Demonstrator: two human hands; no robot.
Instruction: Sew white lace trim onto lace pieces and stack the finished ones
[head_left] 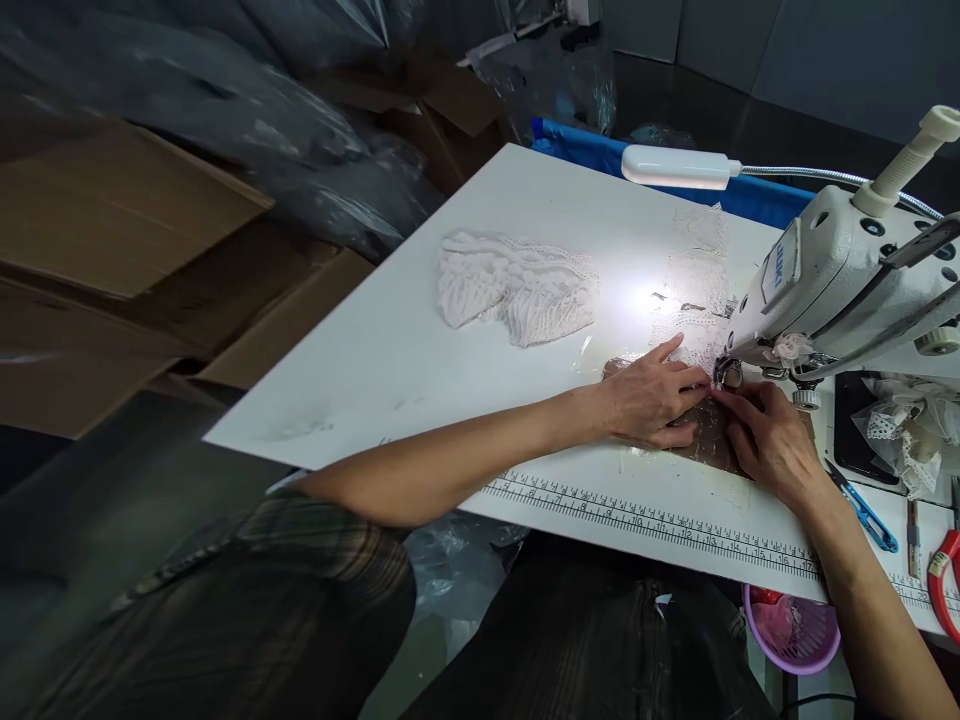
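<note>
White lace trim [697, 262] runs over the white table to the presser foot [724, 374] of a sewing machine [810, 270]. My left hand [651, 400] lies palm down just left of the foot, its fingers spread over the lace and a brown plate [705, 440]. My right hand [772, 440] is at the near right of the foot, with its fingertips together on the edge of the lace. Both hands' fingertips nearly meet below the needle area. What lies under the fingers is mostly hidden. A gathered bundle of white lace [517, 285] rests further left.
A lamp [679, 167] lights the table [360, 370], whose front edge bears a ruler strip [637, 520]. Blue thread snips [862, 508] and red-handled scissors [941, 580] lie at right. A purple basket [806, 650] hangs below. Cardboard boxes [112, 210] stand at left.
</note>
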